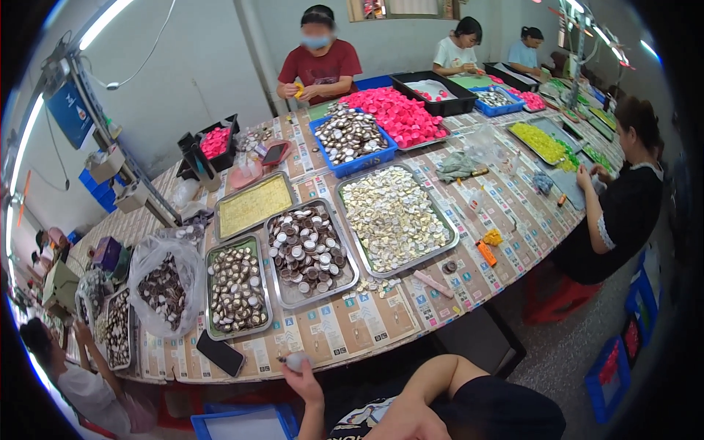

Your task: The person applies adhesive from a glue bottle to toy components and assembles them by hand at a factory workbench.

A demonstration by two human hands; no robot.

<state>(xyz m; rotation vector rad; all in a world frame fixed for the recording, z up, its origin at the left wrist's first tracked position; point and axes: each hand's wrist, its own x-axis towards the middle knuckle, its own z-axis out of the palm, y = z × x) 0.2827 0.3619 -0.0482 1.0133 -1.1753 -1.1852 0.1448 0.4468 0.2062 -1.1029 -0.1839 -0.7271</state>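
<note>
My left hand (306,383) is raised at the table's near edge, its fingers closed round a small pale grey, rounded thing (297,360) with a dark tip; its exact kind does not show. My bent right arm comes in at the lower edge, and my right hand (419,424) is low against my body, its fingers cut off or hidden. Beyond the left hand stand metal trays: one of brown-and-white round discs (308,249), one of domed metallic pieces (238,287), and a larger one of silvery-white pieces (396,213). A black phone (220,355) lies left of that hand.
A tray of yellowish pieces (255,205), a blue basket of metallic discs (350,139) and a pink heap (396,114) sit farther back. A plastic bag of discs (167,286) is at left. An orange tool (486,253) lies at right. Several people work around the table.
</note>
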